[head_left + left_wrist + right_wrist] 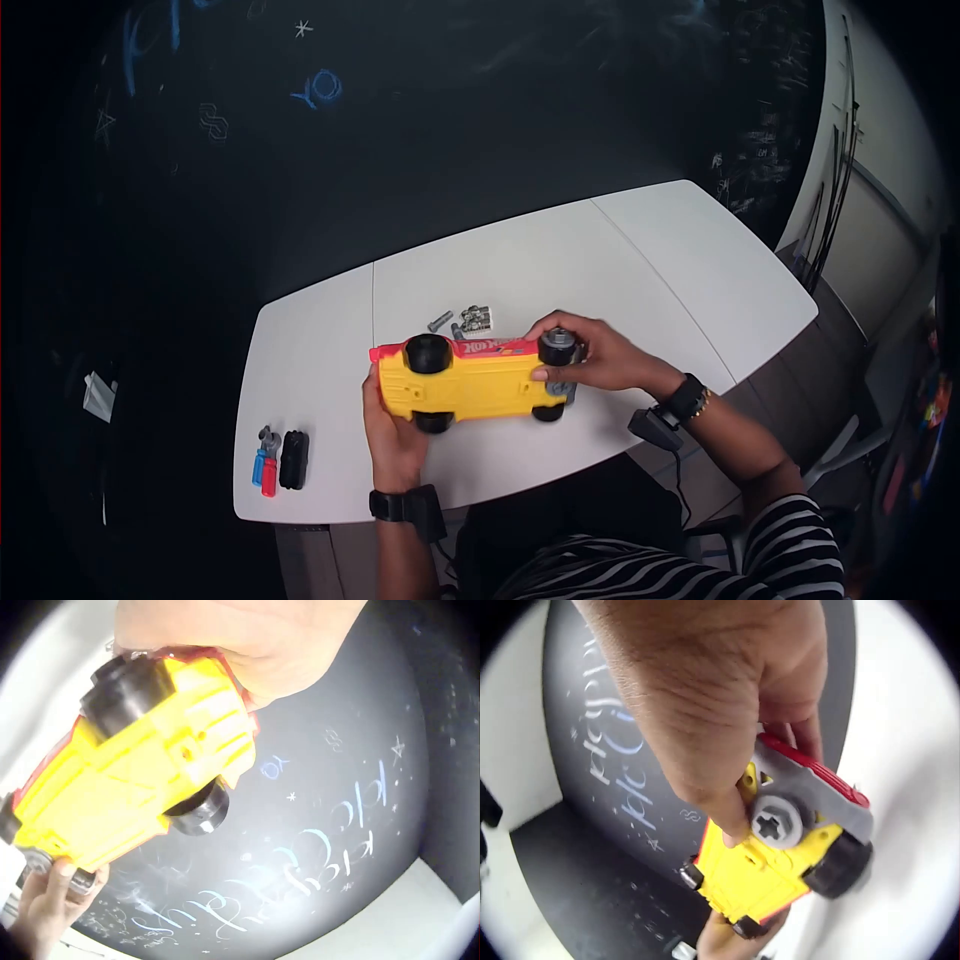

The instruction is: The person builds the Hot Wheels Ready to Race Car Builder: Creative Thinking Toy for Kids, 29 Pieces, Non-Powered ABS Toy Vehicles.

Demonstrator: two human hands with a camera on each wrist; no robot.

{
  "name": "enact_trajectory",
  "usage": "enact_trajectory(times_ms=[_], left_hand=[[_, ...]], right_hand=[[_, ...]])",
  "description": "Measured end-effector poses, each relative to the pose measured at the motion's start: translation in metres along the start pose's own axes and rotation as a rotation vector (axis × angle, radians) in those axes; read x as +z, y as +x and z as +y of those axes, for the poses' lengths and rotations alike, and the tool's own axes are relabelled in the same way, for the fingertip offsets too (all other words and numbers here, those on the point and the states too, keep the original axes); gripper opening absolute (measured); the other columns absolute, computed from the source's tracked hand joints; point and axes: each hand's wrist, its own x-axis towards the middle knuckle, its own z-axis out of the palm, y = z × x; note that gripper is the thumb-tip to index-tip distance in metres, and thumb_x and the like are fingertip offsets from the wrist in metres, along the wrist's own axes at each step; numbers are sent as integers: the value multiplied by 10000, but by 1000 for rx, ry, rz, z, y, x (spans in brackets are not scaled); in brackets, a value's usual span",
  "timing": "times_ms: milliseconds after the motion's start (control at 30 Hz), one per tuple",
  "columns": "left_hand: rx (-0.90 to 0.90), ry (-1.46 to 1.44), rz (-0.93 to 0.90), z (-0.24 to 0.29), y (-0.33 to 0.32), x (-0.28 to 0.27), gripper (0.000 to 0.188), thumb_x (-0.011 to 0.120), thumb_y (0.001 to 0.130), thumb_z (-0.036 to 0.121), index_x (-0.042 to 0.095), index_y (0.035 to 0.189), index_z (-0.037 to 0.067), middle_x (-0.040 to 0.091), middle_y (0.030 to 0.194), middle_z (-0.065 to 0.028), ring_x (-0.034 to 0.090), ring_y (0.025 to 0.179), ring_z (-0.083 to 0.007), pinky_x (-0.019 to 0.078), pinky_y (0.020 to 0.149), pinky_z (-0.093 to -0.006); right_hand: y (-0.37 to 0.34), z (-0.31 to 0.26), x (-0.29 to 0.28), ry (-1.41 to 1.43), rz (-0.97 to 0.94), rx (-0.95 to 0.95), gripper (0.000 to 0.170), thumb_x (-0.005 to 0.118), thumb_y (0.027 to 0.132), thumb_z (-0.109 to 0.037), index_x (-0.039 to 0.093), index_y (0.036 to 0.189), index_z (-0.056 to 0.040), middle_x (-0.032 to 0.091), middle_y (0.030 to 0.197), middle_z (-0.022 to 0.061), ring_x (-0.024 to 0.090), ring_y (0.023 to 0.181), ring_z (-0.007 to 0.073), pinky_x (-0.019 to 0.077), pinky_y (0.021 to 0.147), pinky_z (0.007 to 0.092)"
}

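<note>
A toy car (465, 385) with a yellow underside and red body is held above the table, its underside facing the head camera. The left hand (398, 440) grips one end; in the left wrist view that hand (255, 637) wraps the car (127, 780) near a black wheel (127, 694). At the other end the right hand (600, 355) holds the car beside a wheel. Close up in the right wrist view, the right thumb of the hand (697, 682) presses the yellow underside next to a grey screw head (776, 823) with a cross recess, set in a grey part.
Behind the car on the white table (520, 250) lie a grey bolt (440, 321) and several silvery parts (477, 318). At the front left are a blue-handled tool (258, 468), a red-handled tool (269, 478) and a black object (294, 460). A blackboard (450, 120) stands behind.
</note>
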Motion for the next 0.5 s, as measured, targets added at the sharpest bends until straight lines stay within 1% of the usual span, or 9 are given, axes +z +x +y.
enact_trajectory(times_ms=[33, 67, 100, 167, 233, 267, 300, 400, 500], left_hand=[[-82, 4, -13, 0, 3, 0, 494, 466, 1080, 427, 527, 1436, 90, 651, 1372, -79, 589, 1295, -236, 457, 1120, -435], [-114, -83, 70, -1, 5, 2, 522, 494, 1066, 477, 497, 1466, 142, 606, 1436, -75, 557, 1331, -243, 444, 1129, -464], [-210, -140, 90, 2, -3, 3, 538, 537, 1049, 479, 475, 1491, 178, 530, 1511, -101, 535, 1351, -267, 434, 1131, -504], [-250, -251, 209, 0, 0, 4, 560, 566, 1046, 399, 416, 1536, 172, 457, 1563, -135, 521, 1362, -300, 431, 1132, -529], [-219, -153, 204, -7, 0, -5, 574, 559, 1035, 308, 380, 1562, 168, 445, 1568, -147, 521, 1364, -308, 438, 1133, -531], [-194, -61, 182, -14, 2, -6, 604, 551, 1023, 217, 344, 1588, 163, 433, 1573, -160, 522, 1365, -317, 446, 1135, -533], [-208, -67, 177, -18, 2, -7, 604, 551, 1023, 217, 344, 1588, 163, 433, 1573, -160, 522, 1365, -317, 446, 1135, -533], [-128, 42, 166, -22, -5, -4, 784, 466, 918, 9, 224, 1646, 167, 363, 1626, -138, 527, 1368, -328, 480, 1130, -523], [-72, 13, 127, -25, -3, -13, 789, 464, 915, -2, 216, 1645, 164, 366, 1632, -118, 531, 1363, -328, 474, 1142, -512]], right_hand=[[-1, -2, -4, 5, -18, 1, 438, 810, 920, -262, 621, 1298, -147, 647, 1226, 57, 610, 1196, 199, 511, 1009, 364], [-4, -1, -7, -149, 33, -189, 433, 815, 894, -212, 625, 1278, -149, 644, 1227, 58, 614, 1200, 219, 515, 1008, 371], [-5, -1, -8, -297, 88, -381, 434, 819, 867, -162, 628, 1257, -151, 641, 1227, 59, 618, 1203, 240, 519, 1006, 379], [-9, 2, -7, -446, 108, -470, 409, 811, 830, -142, 635, 1199, -169, 634, 1197, 52, 634, 1147, 257, 533, 975, 391], [-16, 11, -10, -1089, -17, -614, 318, 775, 860, -147, 635, 1142, -189, 627, 1168, 40, 633, 1088, 226, 530, 946, 373], [-16, 20, -7, -1071, 6, -681, 258, 723, 896, -158, 618, 1127, -209, 615, 1149, 42, 624, 1063, 210, 521, 937, 359], [-17, 25, -4, -1078, 4, -666, 258, 723, 896, -158, 618, 1127, -209, 615, 1149, 42, 624, 1063, 210, 521, 937, 359], [-23, 31, 6, -1090, -97, -627, 218, 658, 945, -163, 580, 1142, -211, 600, 1156, 35, 615, 1089, 208, 503, 990, 378], [-23, 39, 12, -1113, -127, -637, 248, 656, 945, -157, 575, 1172, -219, 593, 1163, 34, 611, 1094, 209, 494, 1012, 384]])
